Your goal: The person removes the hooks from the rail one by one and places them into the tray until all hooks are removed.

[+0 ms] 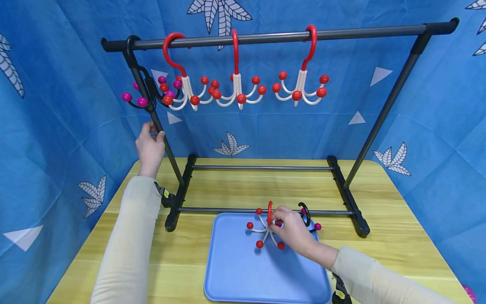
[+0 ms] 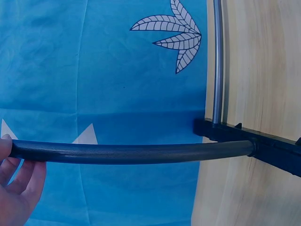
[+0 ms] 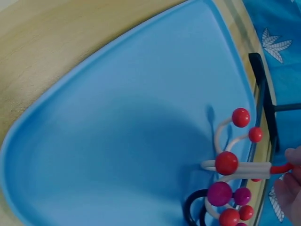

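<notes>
Cream sleeves [image 1: 127, 240] foremost; four multi-arm hooks [image 1: 237, 85] hung on the rail [image 1: 273, 38], two apparently left.
Head: right hand [image 1: 294, 232] pinched a red-and-white hook [image 1: 269, 214] over the tray [image 1: 243, 274], beside a black hook [image 1: 308, 217]. Left wrist: left hand [image 2: 21, 187] gripped an upright [image 2: 131, 153]. Right wrist: red balls [image 3: 226, 163] overhung the tray.

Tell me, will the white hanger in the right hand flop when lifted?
The white hanger is probably stiff: its curved arms aren't drooping. It might swing, since the right hand pinches its red hook. Those arms could catch the black hanger nearby.
</notes>
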Demonstrator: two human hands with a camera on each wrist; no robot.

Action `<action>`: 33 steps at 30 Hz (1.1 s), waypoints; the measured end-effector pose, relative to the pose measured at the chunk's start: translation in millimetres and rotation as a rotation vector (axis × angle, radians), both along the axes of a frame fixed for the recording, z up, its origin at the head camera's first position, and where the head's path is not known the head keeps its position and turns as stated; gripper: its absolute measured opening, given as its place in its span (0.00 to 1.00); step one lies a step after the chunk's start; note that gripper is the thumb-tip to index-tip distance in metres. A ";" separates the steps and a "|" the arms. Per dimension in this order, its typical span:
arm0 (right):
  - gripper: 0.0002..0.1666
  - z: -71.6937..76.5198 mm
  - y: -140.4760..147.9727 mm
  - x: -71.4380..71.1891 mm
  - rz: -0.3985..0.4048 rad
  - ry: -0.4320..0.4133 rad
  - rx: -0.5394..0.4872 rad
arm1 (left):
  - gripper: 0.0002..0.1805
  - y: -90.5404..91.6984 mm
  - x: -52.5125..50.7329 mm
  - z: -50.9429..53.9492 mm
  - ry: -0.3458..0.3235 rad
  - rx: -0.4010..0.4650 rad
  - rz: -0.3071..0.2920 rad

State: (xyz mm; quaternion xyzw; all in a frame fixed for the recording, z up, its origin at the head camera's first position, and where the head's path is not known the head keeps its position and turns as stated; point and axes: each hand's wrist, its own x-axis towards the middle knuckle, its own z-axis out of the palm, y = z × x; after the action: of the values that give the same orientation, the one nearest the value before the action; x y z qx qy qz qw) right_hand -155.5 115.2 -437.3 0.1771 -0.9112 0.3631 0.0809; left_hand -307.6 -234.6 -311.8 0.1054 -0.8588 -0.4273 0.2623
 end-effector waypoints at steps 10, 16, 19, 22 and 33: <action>0.08 24.3 5.9 -2.3 0.001 -0.025 0.035 | 0.18 -0.2 1.0 0.9 -0.001 0.001 -0.001; 0.08 48.0 14.3 -8.8 -0.002 -0.002 0.027 | 0.18 -0.5 2.6 4.1 0.001 0.004 -0.008; 0.08 61.8 19.4 -13.9 0.015 0.028 0.028 | 0.18 -0.7 2.3 3.9 -0.001 0.002 -0.008; 0.06 78.0 25.4 -21.2 0.027 0.093 0.036 | 0.18 -0.7 2.0 3.0 -0.007 -0.001 -0.002; 0.03 146.0 41.6 -42.1 0.016 0.414 0.083 | 0.18 -1.8 -0.6 -0.5 0.005 -0.001 -0.010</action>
State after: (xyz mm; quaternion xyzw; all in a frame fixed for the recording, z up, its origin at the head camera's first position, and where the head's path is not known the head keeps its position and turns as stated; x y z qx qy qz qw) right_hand -197.6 156.8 -291.3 0.2581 -0.8879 0.2817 0.2560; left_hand -308.3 -236.4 -312.2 0.1001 -0.8590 -0.4282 0.2623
